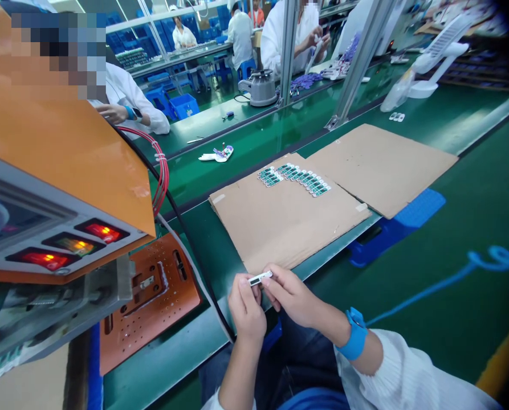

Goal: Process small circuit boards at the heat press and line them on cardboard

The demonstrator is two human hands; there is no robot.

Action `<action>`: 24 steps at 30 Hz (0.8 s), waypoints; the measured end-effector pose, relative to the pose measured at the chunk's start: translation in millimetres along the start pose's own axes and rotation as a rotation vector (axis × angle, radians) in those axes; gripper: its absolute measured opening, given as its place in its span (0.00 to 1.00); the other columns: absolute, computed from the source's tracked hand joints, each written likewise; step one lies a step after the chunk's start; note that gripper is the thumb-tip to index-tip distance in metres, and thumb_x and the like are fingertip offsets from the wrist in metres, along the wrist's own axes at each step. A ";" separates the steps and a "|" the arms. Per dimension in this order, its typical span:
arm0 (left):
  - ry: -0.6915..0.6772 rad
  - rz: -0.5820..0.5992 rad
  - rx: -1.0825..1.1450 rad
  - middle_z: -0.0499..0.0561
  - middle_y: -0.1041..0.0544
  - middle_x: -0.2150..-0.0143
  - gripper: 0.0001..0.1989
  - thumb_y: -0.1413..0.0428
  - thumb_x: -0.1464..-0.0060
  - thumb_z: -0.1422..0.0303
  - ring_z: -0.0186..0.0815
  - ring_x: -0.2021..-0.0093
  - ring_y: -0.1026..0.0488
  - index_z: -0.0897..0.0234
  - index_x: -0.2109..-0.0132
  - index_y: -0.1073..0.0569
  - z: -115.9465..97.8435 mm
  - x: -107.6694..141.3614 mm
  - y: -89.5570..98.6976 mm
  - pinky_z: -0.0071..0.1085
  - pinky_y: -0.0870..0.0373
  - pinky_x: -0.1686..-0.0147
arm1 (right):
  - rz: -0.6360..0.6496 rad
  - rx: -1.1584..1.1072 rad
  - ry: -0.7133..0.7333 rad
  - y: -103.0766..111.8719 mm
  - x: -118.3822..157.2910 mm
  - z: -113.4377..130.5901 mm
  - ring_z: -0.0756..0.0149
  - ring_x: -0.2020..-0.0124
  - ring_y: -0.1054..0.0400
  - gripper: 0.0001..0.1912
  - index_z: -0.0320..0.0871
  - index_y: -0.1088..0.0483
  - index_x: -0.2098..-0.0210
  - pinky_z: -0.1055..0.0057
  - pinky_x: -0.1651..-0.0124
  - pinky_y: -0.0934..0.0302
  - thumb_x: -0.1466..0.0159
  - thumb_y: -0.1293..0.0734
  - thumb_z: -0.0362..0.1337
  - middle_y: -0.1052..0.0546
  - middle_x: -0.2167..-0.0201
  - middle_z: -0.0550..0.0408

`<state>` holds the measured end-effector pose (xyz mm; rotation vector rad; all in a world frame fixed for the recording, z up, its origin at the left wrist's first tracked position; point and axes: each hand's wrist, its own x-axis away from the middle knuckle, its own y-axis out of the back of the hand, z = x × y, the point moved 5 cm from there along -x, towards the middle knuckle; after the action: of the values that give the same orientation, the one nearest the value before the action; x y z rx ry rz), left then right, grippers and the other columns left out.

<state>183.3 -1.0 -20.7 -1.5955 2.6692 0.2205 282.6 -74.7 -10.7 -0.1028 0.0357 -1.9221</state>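
Observation:
Between my two hands, above the near edge of the bench, is a small white part with a dark window. My left hand pinches its left end with thumb and fingers. The fingers of my right hand close on its right end; a blue band circles that wrist. Beyond them, several green and white pieces lie in rows on a cardboard sheet.
At the left stands an orange machine with lit switches, over a copper-coloured perforated plate. Cables run beside it. A second cardboard sheet, a white fan and metal posts stand farther off. People in white work beyond.

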 end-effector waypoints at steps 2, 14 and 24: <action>-0.037 0.048 0.025 0.43 0.38 0.80 0.20 0.55 0.32 0.56 0.30 0.80 0.40 0.62 0.68 0.29 -6.0 0.4 -2.5 0.26 0.42 0.79 | -0.053 0.186 0.109 8.2 4.4 5.2 0.67 0.71 0.33 0.13 0.44 0.33 0.63 0.70 0.67 0.39 0.27 0.42 0.44 0.27 0.72 0.56; -0.206 0.074 -0.098 0.53 0.22 0.64 0.08 0.45 0.38 0.65 0.37 0.66 0.24 0.62 0.57 0.23 -11.3 2.5 -6.3 0.32 0.27 0.65 | -0.069 0.000 0.004 20.2 11.2 -5.0 0.71 0.75 0.37 0.15 0.43 0.32 0.60 0.73 0.71 0.40 0.30 0.38 0.49 0.31 0.73 0.59; -0.294 0.084 -0.185 0.51 0.22 0.66 0.05 0.45 0.39 0.70 0.35 0.67 0.24 0.62 0.59 0.24 -19.9 2.1 -10.0 0.29 0.29 0.68 | -0.102 0.123 0.112 25.0 7.5 -2.3 0.70 0.76 0.36 0.15 0.43 0.32 0.64 0.72 0.71 0.40 0.27 0.41 0.47 0.31 0.74 0.59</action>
<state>192.0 -10.2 -2.3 -1.3663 2.5481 0.6670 303.2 -90.4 -14.4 0.0872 -0.0123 -2.0251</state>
